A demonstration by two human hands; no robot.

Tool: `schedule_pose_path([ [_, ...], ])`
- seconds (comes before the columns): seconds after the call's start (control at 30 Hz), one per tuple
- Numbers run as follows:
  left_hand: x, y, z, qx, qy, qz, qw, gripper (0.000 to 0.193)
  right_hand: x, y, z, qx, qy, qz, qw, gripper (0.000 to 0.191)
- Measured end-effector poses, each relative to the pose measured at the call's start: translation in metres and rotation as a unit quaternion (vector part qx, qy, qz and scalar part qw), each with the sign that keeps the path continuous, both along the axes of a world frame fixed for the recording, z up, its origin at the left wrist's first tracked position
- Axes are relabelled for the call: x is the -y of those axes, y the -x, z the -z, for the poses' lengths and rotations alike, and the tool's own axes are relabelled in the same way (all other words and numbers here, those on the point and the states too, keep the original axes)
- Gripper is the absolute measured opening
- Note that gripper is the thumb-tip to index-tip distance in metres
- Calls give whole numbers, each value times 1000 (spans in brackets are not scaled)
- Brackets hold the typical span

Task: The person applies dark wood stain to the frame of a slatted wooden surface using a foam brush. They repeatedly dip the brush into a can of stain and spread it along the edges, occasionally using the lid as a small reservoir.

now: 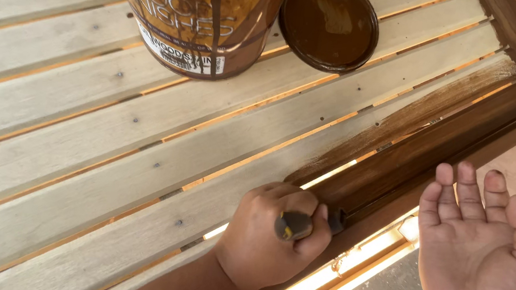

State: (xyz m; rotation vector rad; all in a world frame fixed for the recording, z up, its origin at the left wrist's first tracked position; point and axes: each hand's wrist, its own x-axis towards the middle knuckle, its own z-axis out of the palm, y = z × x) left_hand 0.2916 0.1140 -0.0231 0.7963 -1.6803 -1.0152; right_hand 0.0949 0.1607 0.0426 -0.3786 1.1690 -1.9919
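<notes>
Left hand (274,234) fisted around brush (301,224), staining dark slat (439,146) at three o'clock; right hand (485,255) spread empty; pale slats (110,134) toward nine o'clock unstained yet.

One can (201,22), one lid (329,22), one brush (307,224)

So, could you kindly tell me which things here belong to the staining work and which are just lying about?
In use:
left hand gripping the brush
stained slat
stain can
can lid

Idle:
right hand, open and empty
bare pale slats
</notes>
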Motion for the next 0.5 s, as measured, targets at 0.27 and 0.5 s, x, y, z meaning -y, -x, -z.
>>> schedule_pose_path([
  [0.27,7,14,-2,141,-19,8,990,21,-2,6,0,-15,-19,13,1000,31],
  [0.5,25,2,-25,48,-112,-22,992,19,-1,7,-6,-11,-18,23,1000,33],
])
